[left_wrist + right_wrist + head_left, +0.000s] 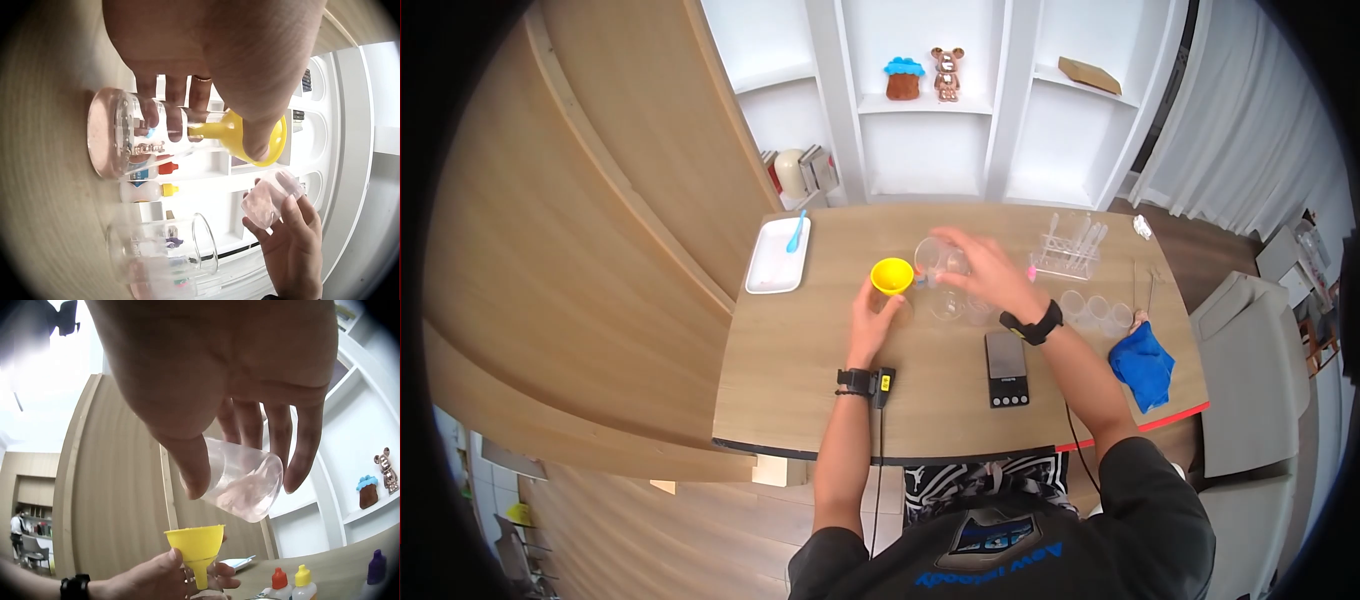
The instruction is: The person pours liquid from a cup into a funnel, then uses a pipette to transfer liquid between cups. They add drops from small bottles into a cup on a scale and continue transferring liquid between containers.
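A yellow funnel sits with its stem in the neck of a clear conical flask. Pale pink liquid lies at the bottom of the flask, which stands on the table. My left hand grips the two together, fingers round the flask's neck and thumb against the funnel's bowl. Just above and right of the funnel, my right hand holds a clear plastic cup by its sides. The cup is tilted toward the funnel, with pinkish liquid inside.
A glass beaker and dropper bottles with red and yellow caps stand close by. Right lie a black scale, several clear cups, a test tube rack and a blue cloth. A white tray is at left.
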A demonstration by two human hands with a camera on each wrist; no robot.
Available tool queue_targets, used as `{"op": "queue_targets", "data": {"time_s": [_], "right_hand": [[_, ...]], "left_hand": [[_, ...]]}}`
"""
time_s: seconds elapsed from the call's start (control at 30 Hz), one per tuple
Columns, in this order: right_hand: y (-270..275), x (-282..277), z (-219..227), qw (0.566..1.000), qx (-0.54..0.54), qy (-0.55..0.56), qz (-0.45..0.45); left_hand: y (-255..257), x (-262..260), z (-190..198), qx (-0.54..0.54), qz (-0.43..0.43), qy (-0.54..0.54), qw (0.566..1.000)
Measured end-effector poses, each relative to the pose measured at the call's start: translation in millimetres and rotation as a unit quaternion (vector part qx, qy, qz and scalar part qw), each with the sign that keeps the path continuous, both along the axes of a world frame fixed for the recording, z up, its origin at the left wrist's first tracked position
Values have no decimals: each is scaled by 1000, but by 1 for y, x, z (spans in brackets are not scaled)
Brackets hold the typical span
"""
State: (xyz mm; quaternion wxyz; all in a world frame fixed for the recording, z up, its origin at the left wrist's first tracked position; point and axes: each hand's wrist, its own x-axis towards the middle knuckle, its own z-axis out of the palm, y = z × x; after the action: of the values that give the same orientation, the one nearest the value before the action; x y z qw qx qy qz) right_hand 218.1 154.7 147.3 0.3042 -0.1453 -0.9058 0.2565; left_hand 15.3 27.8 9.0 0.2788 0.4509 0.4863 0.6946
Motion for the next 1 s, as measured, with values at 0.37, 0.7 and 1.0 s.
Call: {"op": "queue_targets", "data": {"time_s": [0.37,0.7,1.0], "right_hand": [[-17,-34,7,968,247,-52,8],[-19,-33,5,939,341,-30,25],[-5,10,0,996,-16,54,-67]], "left_hand": [[3,-3,-9,13,-15,-6,1000],[4,-3,-8,13,-20,-15,1000],[3,-2,-7,5,-13,-13,1000]]}}
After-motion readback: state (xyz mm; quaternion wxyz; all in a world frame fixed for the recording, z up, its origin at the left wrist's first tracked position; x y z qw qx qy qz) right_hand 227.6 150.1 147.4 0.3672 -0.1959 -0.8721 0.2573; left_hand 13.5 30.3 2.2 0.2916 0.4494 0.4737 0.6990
